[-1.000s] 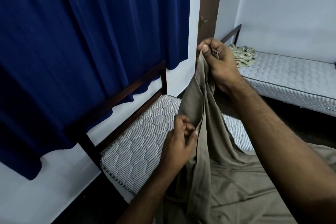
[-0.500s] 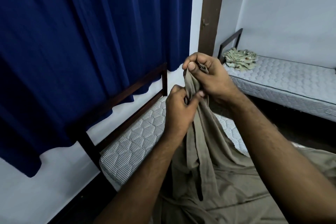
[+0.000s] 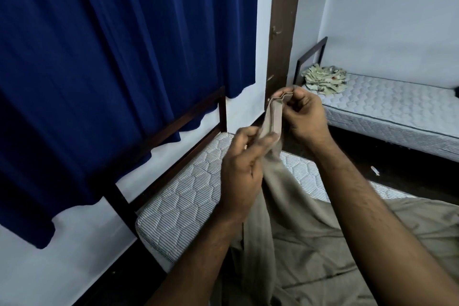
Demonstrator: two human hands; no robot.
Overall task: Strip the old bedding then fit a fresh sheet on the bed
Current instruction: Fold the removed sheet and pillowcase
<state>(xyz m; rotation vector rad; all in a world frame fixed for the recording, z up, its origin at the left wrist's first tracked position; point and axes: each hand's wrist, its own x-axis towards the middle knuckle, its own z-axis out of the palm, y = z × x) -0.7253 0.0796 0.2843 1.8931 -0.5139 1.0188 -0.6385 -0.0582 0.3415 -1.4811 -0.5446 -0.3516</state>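
A tan sheet (image 3: 310, 243) lies rumpled over the near bed's quilted grey mattress (image 3: 188, 196), whose head end is bare. One edge of the sheet rises in a bunched strip between my hands. My right hand (image 3: 305, 114) pinches the folded top corner of that strip. Just below it, my left hand (image 3: 244, 166) grips the same strip with curled fingers. Both hands hover above the mattress near the dark wooden headboard (image 3: 173, 129).
A dark blue curtain (image 3: 111, 62) hangs over the wall behind the headboard. A second bed with a bare mattress (image 3: 397, 107) stands at the right, with a crumpled patterned cloth (image 3: 325, 78) on it. A brown door frame (image 3: 283, 32) and dark floor lie between the beds.
My right hand moved down and turned, now pinching the folded corner. My left hand climbed up the strip from lower down and stays gripped just under the right one.
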